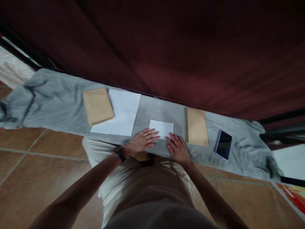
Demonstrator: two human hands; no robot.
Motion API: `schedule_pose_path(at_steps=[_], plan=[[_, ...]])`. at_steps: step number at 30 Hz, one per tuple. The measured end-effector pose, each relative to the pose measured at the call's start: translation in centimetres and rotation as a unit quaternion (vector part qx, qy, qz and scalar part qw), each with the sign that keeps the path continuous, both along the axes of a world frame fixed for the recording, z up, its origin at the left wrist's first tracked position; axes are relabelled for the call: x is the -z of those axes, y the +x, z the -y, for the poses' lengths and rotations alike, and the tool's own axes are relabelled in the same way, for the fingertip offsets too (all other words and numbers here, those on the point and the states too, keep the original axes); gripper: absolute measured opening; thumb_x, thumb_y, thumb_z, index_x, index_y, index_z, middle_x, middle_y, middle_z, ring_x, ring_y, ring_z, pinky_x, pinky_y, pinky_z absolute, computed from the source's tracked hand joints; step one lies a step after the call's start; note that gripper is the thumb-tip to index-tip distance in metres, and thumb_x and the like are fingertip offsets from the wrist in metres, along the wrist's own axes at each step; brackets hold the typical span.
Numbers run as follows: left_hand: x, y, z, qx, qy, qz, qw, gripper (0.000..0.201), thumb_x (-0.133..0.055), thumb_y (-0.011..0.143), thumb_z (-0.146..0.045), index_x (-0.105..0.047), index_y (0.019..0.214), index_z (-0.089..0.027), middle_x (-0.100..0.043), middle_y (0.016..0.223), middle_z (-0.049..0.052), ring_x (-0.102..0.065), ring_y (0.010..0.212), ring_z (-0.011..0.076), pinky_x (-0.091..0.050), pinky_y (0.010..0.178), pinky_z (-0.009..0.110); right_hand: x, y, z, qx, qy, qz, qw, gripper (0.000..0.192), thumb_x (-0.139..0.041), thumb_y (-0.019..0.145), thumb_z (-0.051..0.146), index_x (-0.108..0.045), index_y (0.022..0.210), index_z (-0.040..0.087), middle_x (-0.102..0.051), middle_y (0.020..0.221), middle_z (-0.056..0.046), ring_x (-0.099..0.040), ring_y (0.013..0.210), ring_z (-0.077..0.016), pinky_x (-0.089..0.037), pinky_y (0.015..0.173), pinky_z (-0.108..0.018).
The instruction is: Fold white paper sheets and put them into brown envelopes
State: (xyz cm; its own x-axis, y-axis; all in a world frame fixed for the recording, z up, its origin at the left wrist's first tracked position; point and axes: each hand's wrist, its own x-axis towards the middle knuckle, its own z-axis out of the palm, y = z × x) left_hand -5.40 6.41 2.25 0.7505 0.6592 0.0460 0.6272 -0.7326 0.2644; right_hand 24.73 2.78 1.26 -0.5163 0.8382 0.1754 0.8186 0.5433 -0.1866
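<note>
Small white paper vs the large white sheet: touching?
Apart. The head view shows a bare strip of grey cloth between the large white sheet and the small white paper.

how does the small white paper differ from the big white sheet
The small paper covers far less area than the big sheet. The left hand touches the small paper; a brown packet overlaps the big sheet, which no hand touches. Both are white and lie on the gray cloth.
</note>
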Motion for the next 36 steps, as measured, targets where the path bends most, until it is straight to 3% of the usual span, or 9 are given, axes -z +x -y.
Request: schedule_pose_path(at_steps=[12,16,19,22,24,28,36], plan=[[-1.1,-4.0,1.6,-0.028,-0.011,-0.038,0.999,0.056,-0.041,0.109,-0.042,-0.034,0.161,-0.022,-0.036,0.168,0.007,-0.031,0.156,0.0174,-0.020,0.129,0.035,1.3,2.1,1.4,0.002,0.008,-0.067,0.998,0.050,-0.038,0.109,0.032,-0.046,0.156,0.018,-0.053,0.157,-0.011,-0.045,0.149,-0.0283,-0.032,0.125,-0.055],[-2.2,-2.6,1.5,-0.046,0.026,-0.056,0.997,0.048,-0.042,0.109,-0.042,-0.052,0.150,-0.020,-0.051,0.159,0.008,-0.045,0.149,0.0191,-0.025,0.126,0.036,0.9,-0.1,-0.2,0.031,0.002,-0.094,0.995,0.049,-0.035,0.109,0.034,-0.050,0.153,0.017,-0.053,0.157,-0.013,-0.045,0.148,-0.0291,-0.035,0.122,-0.057],[-3.1,-0.6,0.8,-0.055,0.077,-0.062,0.994,0.037,-0.046,0.108,-0.038,-0.070,0.125,-0.016,-0.069,0.137,0.013,-0.060,0.131,0.0228,-0.033,0.121,0.038,0.5,-2.6,-1.9,0.031,-0.004,-0.090,0.995,0.050,-0.035,0.109,0.033,-0.051,0.152,0.015,-0.049,0.159,-0.015,-0.044,0.149,-0.0303,-0.037,0.120,-0.057],[-3.8,1.1,-0.2,-0.042,0.089,-0.065,0.993,0.025,-0.048,0.105,-0.022,-0.073,0.107,-0.018,-0.075,0.111,0.010,-0.066,0.111,0.0219,-0.042,0.109,0.038,0.2,-4.5,-3.2,0.037,-0.001,-0.072,0.997,0.050,-0.036,0.108,0.030,-0.051,0.151,0.011,-0.047,0.160,-0.019,-0.043,0.149,-0.0323,-0.037,0.118,-0.057],[-4.0,1.9,-0.7,-0.044,0.085,-0.068,0.993,0.027,-0.046,0.103,-0.015,-0.071,0.112,-0.018,-0.074,0.109,0.010,-0.065,0.107,0.0219,-0.044,0.103,0.037,0.3,-5.0,-3.6,0.040,0.003,-0.063,0.997,0.049,-0.036,0.108,0.029,-0.051,0.151,0.012,-0.047,0.160,-0.019,-0.043,0.148,-0.0326,-0.037,0.117,-0.057],[-3.8,2.8,-1.3,-0.071,0.081,-0.082,0.991,0.040,-0.037,0.105,-0.014,-0.061,0.137,-0.017,-0.069,0.128,0.011,-0.062,0.116,0.0230,-0.042,0.103,0.039,0.6,-4.7,-3.8,0.035,0.005,-0.045,0.998,0.050,-0.036,0.108,0.029,-0.048,0.154,0.014,-0.045,0.162,-0.018,-0.042,0.148,-0.0326,-0.035,0.118,-0.057],[-2.7,3.2,-1.7,-0.092,0.065,-0.069,0.991,0.042,-0.034,0.108,-0.024,-0.057,0.142,-0.013,-0.066,0.134,0.013,-0.059,0.122,0.0250,-0.041,0.106,0.041,1.1,-4.4,-5.1,0.057,0.018,-0.038,0.997,0.052,-0.035,0.109,0.032,-0.046,0.156,0.013,-0.043,0.163,-0.018,-0.037,0.151,-0.0329,-0.032,0.120,-0.056]])
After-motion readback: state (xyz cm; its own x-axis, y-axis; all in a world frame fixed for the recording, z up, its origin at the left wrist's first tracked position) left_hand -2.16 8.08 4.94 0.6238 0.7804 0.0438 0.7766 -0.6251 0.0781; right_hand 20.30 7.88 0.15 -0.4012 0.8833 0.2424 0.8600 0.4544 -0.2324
